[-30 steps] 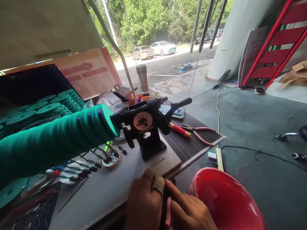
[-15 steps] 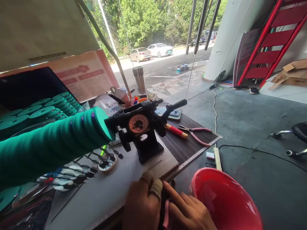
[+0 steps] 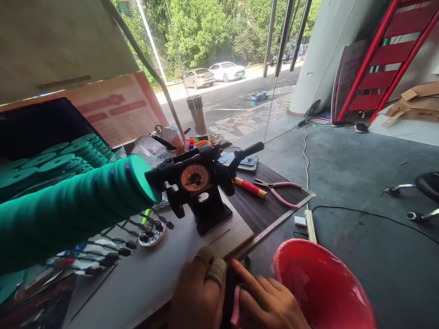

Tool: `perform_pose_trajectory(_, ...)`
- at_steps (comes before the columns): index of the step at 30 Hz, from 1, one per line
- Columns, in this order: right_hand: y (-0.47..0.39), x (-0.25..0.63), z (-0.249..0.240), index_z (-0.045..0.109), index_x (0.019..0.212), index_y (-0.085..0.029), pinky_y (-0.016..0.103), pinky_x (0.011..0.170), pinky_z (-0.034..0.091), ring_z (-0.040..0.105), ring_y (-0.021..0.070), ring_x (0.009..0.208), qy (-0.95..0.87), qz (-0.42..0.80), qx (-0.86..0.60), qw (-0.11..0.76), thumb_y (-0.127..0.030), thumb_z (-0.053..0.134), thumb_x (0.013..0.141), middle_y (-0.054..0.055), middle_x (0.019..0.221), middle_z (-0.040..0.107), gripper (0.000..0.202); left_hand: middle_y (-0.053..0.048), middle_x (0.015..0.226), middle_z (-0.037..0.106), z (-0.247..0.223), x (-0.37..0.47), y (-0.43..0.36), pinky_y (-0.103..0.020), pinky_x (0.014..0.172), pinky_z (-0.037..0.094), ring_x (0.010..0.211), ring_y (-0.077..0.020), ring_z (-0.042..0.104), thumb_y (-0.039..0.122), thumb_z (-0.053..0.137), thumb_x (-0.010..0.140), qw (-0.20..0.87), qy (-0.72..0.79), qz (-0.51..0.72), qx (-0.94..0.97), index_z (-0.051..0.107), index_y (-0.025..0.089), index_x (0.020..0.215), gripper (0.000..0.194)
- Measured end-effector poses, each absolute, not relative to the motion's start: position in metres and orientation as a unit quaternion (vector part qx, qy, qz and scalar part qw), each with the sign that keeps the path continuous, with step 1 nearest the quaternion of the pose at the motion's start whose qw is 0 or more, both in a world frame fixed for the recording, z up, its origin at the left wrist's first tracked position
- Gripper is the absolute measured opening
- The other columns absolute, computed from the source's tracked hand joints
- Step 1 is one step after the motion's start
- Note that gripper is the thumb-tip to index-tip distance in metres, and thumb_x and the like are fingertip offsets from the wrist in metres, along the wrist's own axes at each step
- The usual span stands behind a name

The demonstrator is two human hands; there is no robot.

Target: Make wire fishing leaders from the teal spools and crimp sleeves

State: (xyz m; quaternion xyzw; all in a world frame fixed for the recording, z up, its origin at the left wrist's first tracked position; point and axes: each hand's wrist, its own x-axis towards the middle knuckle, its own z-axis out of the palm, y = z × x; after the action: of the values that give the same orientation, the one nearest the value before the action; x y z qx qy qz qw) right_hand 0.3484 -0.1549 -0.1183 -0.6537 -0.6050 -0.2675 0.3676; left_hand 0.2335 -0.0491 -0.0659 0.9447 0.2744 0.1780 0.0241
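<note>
My left hand (image 3: 200, 290) is at the bottom centre, by the front edge of the board, with tape-like wraps round two fingers. Its fingers are closed, and what they pinch is too small to make out. Close on its right, my right hand (image 3: 267, 299) is wrapped round the pink handle (image 3: 236, 306) of a tool whose head is hidden. Its index finger points toward the left fingertips. Beyond the hands stands a black winding device (image 3: 211, 205) with a round dial, carrying a long row of green spools (image 3: 85, 201).
A red basin (image 3: 322, 283) stands at the lower right. Pink-handled pliers (image 3: 281, 189) and a red-and-yellow rod (image 3: 252, 187) lie on the dark table (image 3: 260, 214). Left of the device are a small dish (image 3: 152, 234) and stacked green spools (image 3: 58, 160).
The view has shifted slightly. My left hand has moved a little left, and its wrapped fingers sit slightly farther from my right index finger. My right hand still holds the pink handle.
</note>
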Motion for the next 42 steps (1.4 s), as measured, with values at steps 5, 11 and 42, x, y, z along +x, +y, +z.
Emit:
perform_pose_trajectory(5, -0.156, 0.349, -0.117, 0.039, 0.071, -0.013, 0.023, 0.058, 0.015, 0.033, 0.009, 0.058, -0.604, -0.258, -0.656, 0.371, -0.021, 0.025, 0.087, 0.005, 0.118, 0.049, 0.023, -0.008, 0.09, 0.063, -0.059, 0.234, -0.049, -0.022, 0.065, 0.054, 0.078, -0.015, 0.064, 0.024, 0.047, 0.082, 0.063, 0.293, 0.194, 0.934, 0.062, 0.019, 0.089, 0.017)
perform_pose_trajectory(11, -0.157, 0.347, -0.119, 0.04, 0.071, -0.013, 0.023, 0.059, 0.015, 0.033, 0.0087, 0.059, -0.607, -0.241, -0.658, 0.374, -0.023, 0.027, 0.089, 0.004, 0.12, 0.047, 0.024, -0.007, 0.075, 0.065, -0.047, 0.243, -0.05, -0.019, 0.059, 0.054, 0.067, -0.0143, 0.065, 0.016, 0.045, 0.082, 0.041, 0.277, 0.271, 0.921, 0.063, 0.017, 0.077, 0.019)
perform_pose_trajectory(42, -0.194, 0.359, -0.121, 0.05, 0.082, -0.012, 0.011, 0.059, 0.037, 0.047, 0.0042, 0.068, -0.616, 0.2, -0.654, 0.392, -0.038, 0.05, 0.074, 0.003, 0.08, 0.048, 0.027, -0.004, 0.076, 0.057, -0.018, 0.221, -0.072, -0.02, 0.067, 0.044, 0.071, -0.013, 0.056, 0.041, 0.061, 0.071, 0.489, 0.424, 0.255, 0.718, 0.062, 0.015, 0.062, 0.027)
